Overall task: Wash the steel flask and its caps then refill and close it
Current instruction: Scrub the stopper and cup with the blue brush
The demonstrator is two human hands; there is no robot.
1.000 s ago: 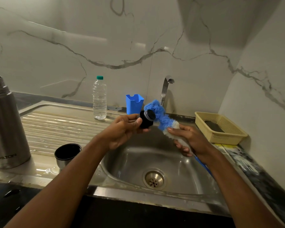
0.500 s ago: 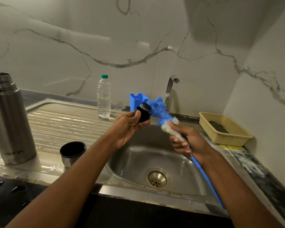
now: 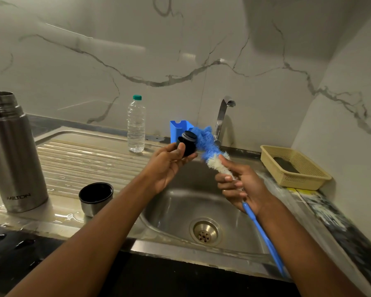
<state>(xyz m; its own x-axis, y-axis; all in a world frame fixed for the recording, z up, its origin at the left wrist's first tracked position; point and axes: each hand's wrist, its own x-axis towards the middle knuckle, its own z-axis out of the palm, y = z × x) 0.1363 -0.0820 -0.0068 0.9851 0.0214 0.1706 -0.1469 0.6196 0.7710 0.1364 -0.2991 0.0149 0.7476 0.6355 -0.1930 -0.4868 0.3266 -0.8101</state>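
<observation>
Left hand (image 3: 169, 162) pinched black inner cap (image 3: 187, 144) above sink (image 3: 176, 213). Right hand (image 3: 242, 185) gripped blue bottle brush (image 3: 210, 148), bristles touching cap. Steel flask (image 3: 13, 151) stood upright, uncapped, on drainboard (image 3: 77, 159); outer cup cap (image 3: 95, 198) beside it.

A wet stainless-steel sink unit (image 3: 77, 227) with a ribbed drainboard is seen set in a dark countertop (image 3: 351, 236). An uncapped steel flask (image 3: 14, 153) and a steel cup cap (image 3: 95, 198), mouth up, are stood on the drainboard, a capped plastic water bottle (image 3: 136, 125) farther back. A yellow basket (image 3: 293, 167) is placed on the counter at right.
</observation>
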